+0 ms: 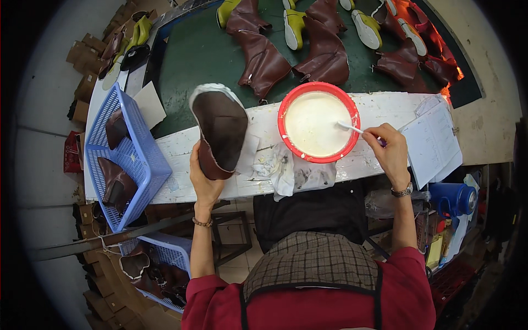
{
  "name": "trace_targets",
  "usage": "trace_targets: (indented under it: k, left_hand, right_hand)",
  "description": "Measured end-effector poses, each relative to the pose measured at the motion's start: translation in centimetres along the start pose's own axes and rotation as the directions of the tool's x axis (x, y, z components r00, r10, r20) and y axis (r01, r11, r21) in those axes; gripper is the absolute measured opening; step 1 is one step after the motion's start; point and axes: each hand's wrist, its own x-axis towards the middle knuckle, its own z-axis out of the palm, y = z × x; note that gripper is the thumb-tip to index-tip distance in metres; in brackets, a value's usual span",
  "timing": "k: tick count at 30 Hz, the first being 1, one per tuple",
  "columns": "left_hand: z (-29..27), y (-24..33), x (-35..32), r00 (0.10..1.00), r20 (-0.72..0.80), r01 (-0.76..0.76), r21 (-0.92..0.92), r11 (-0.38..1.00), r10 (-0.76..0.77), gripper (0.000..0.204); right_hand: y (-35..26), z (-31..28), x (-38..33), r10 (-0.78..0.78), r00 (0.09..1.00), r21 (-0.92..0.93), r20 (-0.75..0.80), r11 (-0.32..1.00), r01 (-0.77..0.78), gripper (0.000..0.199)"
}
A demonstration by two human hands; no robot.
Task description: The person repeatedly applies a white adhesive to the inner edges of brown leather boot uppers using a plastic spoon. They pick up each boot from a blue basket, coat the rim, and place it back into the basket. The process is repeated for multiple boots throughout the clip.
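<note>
A brown boot upper (221, 129) is in my left hand (204, 179), with my fingers closed round its lower left side. Its dark inside faces up, and white paste coats the rim at its far end. A slim white brush (352, 128) is pinched in my right hand (388, 151). Its head touches or hangs just over the cream-white paste (316, 122) in a round red bowl (283, 125); which of the two I cannot tell. The bowl stands on a white-covered bench edge (379, 105), right of the boot upper.
Brown boot uppers (261, 66), several on yellow-green lasts, lie along a dark green belt (192, 55) beyond the bowl. A blue basket (146, 159) with brown pieces stands at left. Crumpled wipes (283, 170) lie by the bowl. A paper pad (432, 143) lies at right.
</note>
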Motion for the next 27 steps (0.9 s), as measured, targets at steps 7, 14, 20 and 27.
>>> trace_targets:
  k: [7,14,20,27]
  left_hand:
    - [0.1,6.3,1.9,0.973,-0.157,-0.18,-0.037,0.983,0.172,0.071]
    - [-0.2,12.1,3.3,0.885,-0.055,-0.46,0.059,0.886,0.463,0.065]
    - [-0.5,12.1,2.8,0.831,-0.058,-0.556,-0.084,0.827,0.552,0.059]
    - [1.2,12.4,3.7,0.843,-0.25,-0.511,-0.099,0.854,0.476,0.063]
  right_hand:
    - [-4.6,0.9,-0.1,-0.06,0.996,0.427,-0.06,0.901,0.08,0.014]
    - [-7.2,1.6,1.1,-0.201,0.979,0.474,-0.043,0.858,0.197,0.011]
    - [-5.4,0.2,4.7,-0.274,0.932,0.306,-0.236,0.889,0.339,0.013]
    - [-6.3,0.0,5.0,-0.369,0.873,0.32,-0.319,0.825,0.465,0.018]
